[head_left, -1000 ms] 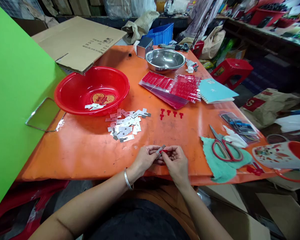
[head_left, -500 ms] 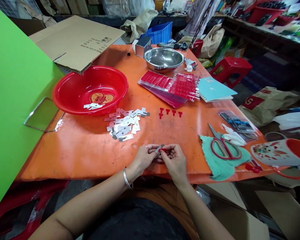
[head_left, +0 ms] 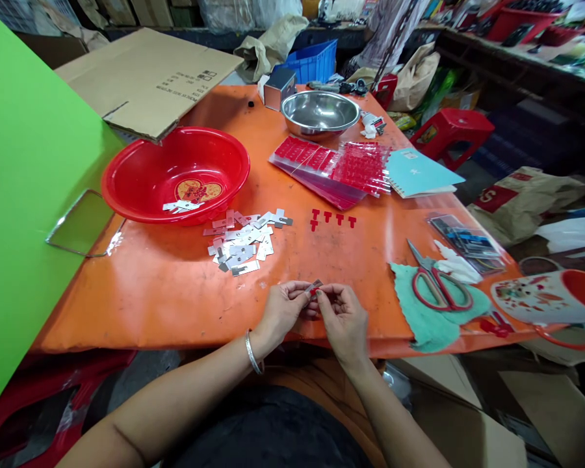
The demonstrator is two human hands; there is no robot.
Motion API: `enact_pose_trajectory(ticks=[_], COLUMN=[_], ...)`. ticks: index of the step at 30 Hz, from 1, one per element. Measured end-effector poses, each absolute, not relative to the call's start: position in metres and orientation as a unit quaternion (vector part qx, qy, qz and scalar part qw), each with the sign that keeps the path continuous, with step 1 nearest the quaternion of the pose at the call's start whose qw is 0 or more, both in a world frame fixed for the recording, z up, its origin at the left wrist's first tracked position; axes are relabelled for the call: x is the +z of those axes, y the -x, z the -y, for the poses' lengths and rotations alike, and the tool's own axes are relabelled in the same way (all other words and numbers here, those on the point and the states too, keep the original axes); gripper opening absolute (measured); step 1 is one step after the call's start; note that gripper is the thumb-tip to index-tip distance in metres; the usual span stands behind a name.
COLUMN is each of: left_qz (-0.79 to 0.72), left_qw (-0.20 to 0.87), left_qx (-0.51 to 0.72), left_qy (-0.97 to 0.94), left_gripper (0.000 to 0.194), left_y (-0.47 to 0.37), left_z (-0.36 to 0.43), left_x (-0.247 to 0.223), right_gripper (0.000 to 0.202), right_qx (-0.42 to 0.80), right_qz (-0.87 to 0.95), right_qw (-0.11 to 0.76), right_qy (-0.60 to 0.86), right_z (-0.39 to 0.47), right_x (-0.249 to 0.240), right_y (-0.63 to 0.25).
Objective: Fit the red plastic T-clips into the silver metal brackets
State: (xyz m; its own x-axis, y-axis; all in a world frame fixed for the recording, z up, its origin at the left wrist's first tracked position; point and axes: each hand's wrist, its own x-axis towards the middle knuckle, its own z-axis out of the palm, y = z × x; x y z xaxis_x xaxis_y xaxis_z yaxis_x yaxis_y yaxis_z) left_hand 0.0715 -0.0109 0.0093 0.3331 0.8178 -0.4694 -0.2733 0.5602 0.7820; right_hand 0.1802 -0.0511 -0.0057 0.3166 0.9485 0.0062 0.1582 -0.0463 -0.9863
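Observation:
Near the table's front edge, my left hand (head_left: pixel 286 308) is closed on a small flat metal plate (head_left: pixel 314 285), one end of which sticks out between thumb and fingers. My right hand (head_left: pixel 342 317) meets it, thumb and fingers pinched at a small red piece (head_left: pixel 314 292) lying against the plate. The fingers hide most of both. Several T-shaped red pieces (head_left: pixel 339 220) lie on the table beyond my hands. To their left is a loose pile of silvery metal plates (head_left: pixel 241 244). More such plates (head_left: pixel 181 206) rest inside the red basin (head_left: pixel 175 143).
Sheets of red pieces (head_left: pixel 331 166) lie mid-table beside a light blue notebook (head_left: pixel 422 172), with a steel bowl (head_left: pixel 320 112) behind. On the right, scissors (head_left: pixel 439 286) rest on a green cloth (head_left: pixel 424 331) near a mug (head_left: pixel 531 298). Cardboard (head_left: pixel 146 78) overhangs the basin.
My right hand has shifted slightly right, its thumb now more upright over the red piece, which shows less. My left hand stays on the metal plate.

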Motion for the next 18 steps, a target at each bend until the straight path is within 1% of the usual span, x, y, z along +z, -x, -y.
enact_pose_trajectory(ticks=[4, 6, 12, 18], left_qz=[-0.44, -0.442, -0.442, -0.441], left_qw=[0.764, 0.765, 0.768, 0.771], left_qx=[0.362, 0.359, 0.356, 0.353], left_qy=[-0.303, -0.302, -0.296, -0.294], left_gripper=[0.031, 0.033, 0.036, 0.039], left_y=[-0.071, -0.071, -0.071, -0.07], left_z=[0.013, 0.013, 0.012, 0.011], left_x=[0.006, 0.005, 0.006, 0.008], right_gripper=[0.013, 0.012, 0.013, 0.015], right_qx=[0.216, 0.183, 0.244, 0.273], right_qz=[0.521, 0.535, 0.506, 0.484], right_qw=[0.502, 0.49, 0.486, 0.484], right_qy=[0.656, 0.664, 0.67, 0.676], right_z=[0.045, 0.04, 0.034, 0.034], right_x=[-0.001, 0.0, -0.003, -0.004], right_y=[-0.187, -0.19, -0.194, -0.193])
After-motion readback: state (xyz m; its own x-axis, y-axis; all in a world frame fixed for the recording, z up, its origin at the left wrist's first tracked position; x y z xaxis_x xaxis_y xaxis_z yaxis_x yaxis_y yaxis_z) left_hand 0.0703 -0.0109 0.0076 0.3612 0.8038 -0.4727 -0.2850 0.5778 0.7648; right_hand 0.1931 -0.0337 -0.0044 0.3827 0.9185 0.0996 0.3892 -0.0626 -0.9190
